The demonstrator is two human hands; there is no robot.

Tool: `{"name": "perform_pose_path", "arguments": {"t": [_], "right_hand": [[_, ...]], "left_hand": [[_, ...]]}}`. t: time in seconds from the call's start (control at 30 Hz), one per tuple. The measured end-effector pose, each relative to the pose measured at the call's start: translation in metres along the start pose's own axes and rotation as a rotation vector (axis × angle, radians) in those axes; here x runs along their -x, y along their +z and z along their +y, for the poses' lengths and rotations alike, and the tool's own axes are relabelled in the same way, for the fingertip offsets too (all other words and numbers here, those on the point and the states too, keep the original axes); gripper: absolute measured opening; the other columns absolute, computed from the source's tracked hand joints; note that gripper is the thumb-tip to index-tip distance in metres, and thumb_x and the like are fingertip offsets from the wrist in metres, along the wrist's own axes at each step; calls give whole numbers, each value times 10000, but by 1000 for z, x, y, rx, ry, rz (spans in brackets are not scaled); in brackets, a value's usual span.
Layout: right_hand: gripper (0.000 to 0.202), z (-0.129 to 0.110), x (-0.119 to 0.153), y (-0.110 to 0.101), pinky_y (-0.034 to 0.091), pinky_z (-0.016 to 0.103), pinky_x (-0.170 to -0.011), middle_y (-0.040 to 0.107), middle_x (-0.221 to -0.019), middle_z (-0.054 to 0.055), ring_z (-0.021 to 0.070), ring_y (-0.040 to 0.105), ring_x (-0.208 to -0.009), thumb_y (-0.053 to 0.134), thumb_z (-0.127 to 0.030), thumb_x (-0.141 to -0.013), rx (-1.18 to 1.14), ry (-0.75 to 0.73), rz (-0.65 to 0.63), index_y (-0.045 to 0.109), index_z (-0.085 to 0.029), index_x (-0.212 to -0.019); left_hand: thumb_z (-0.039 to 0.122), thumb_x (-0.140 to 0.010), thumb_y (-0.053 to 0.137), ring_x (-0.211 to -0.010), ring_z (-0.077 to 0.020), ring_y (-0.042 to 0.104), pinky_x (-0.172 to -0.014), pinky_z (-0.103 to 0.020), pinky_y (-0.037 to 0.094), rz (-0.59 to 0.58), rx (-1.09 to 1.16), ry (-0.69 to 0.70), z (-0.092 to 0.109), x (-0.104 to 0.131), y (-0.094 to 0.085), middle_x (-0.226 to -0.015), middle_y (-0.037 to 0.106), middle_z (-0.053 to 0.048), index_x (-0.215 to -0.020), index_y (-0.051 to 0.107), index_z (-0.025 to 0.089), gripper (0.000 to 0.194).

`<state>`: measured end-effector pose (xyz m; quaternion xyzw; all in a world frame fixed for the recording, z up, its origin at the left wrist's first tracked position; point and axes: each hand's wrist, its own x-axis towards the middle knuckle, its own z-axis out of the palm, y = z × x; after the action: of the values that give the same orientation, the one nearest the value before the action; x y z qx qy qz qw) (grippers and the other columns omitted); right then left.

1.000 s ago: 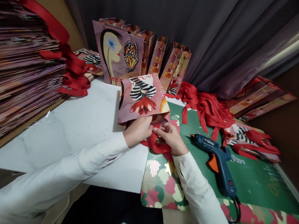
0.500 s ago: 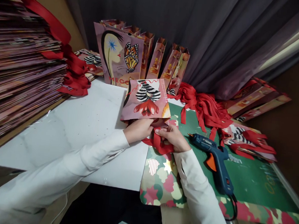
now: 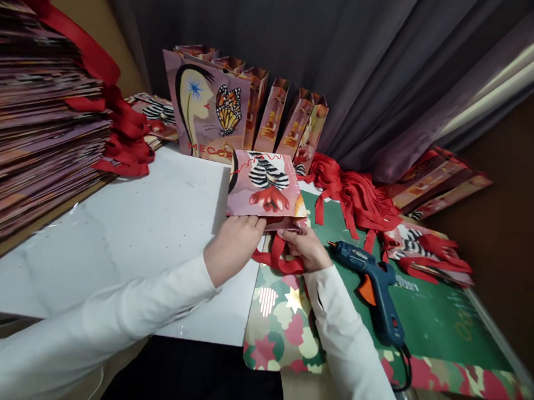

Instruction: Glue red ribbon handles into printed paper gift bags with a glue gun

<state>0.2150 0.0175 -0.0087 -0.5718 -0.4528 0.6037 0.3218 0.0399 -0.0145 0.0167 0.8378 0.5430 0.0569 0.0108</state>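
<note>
In front of me a printed paper bag (image 3: 268,185) lies with its opening toward me, a zebra-striped figure and a red flower on its face. My left hand (image 3: 236,243) is closed on the near left edge of the bag, its fingertips hidden at the opening. Beside it, my right hand (image 3: 307,245) pinches the bag's near right edge and a red ribbon (image 3: 279,259), which hangs in a loop below the opening. A blue glue gun (image 3: 373,280) with an orange trigger lies to the right of my right hand.
Tall stacks of flat bags (image 3: 34,123) rise at the left, with red ribbons (image 3: 125,135) draped over them. Several standing bags (image 3: 207,104) line the back. A heap of red ribbons (image 3: 363,197) and a ribboned bag (image 3: 421,247) lie on the green board (image 3: 446,316).
My left hand has shifted from the middle of the bag's opening to its left edge. The bag has dropped slightly toward me; the right hand still pinches near the ribbon.
</note>
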Motion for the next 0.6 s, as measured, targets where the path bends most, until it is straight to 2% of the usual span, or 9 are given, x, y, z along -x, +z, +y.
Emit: {"name": "perform_pose_path", "arguments": {"t": [0.1, 0.17, 0.2, 0.27, 0.33, 0.4, 0.43, 0.5, 0.6], "right_hand": [[387, 2, -2, -1, 360, 228, -387, 285, -440, -146, 46, 242, -374, 756, -455, -588, 63, -6, 26, 513, -199, -747], [402, 4, -3, 0, 437, 272, -459, 405, -517, -101, 85, 373, -423, 742, -446, -613, 107, -35, 86, 533, -188, -838], [433, 5, -3, 1, 478, 298, -526, 493, -607, -58, 120, 472, -503, 742, -429, -623, 138, -73, 135, 538, -182, -913], [563, 6, -2, 5, 522, 369, -736, 604, -912, 64, 216, 603, -825, 743, -378, -641, 303, -242, 274, 516, -166, -1110], [710, 5, -1, 12, 445, 453, -958, 529, -1224, 177, 306, 507, -1164, 732, -322, -672, 622, -470, 423, 448, -130, -1294], [809, 2, -1, 19, 330, 526, -1060, 379, -1405, 255, 375, 346, -1325, 703, -280, -715, 976, -633, 539, 352, -74, -1415], [829, -1, -2, 22, 293, 548, -1076, 311, -1457, 274, 394, 293, -1357, 679, -260, -742, 1113, -666, 566, 303, -61, -1454], [797, -10, -5, 28, 283, 545, -1073, 231, -1514, 270, 395, 260, -1376, 606, -218, -807, 1318, -704, 552, 242, -85, -1503], [644, -29, -12, 31, 366, 460, -1009, 338, -1476, 225, 341, 365, -1315, 452, -152, -890, 1514, -688, 378, 285, -154, -1512]], "left_hand": [[9, -876, 404, -960, -363, 614, -806, -455, 444, 44, -85, -52, 0, 3, 7, -968, 646, -239, -1031, 630, 2, 274], [0, -871, 425, -934, -339, 623, -791, -430, 443, 55, -113, -54, -2, 1, 14, -945, 656, -231, -987, 646, 6, 251], [-3, -869, 438, -914, -323, 630, -773, -413, 445, 59, -120, -48, -4, 0, 16, -928, 664, -217, -969, 653, 18, 238], [-7, -865, 459, -882, -299, 639, -736, -385, 447, 68, -131, -29, -7, -1, 21, -892, 675, -189, -943, 661, 38, 221], [-12, -862, 467, -877, -296, 640, -718, -375, 444, 87, -142, -14, -9, -2, 24, -873, 676, -179, -930, 662, 42, 214], [-12, -863, 466, -890, -304, 637, -712, -375, 441, 113, -155, 1, -10, -2, 27, -881, 674, -183, -938, 659, 36, 213], [-10, -865, 464, -896, -309, 635, -711, -377, 440, 127, -162, 8, -10, -2, 28, -892, 673, -187, -945, 657, 33, 214], [-12, -864, 462, -895, -311, 632, -710, -380, 439, 152, -171, 29, -11, -1, 31, -917, 670, -188, -961, 653, 37, 220], [-13, -865, 459, -856, -290, 629, -698, -374, 441, 187, -177, 76, -13, -1, 33, -930, 663, -164, -968, 644, 62, 224]]}}
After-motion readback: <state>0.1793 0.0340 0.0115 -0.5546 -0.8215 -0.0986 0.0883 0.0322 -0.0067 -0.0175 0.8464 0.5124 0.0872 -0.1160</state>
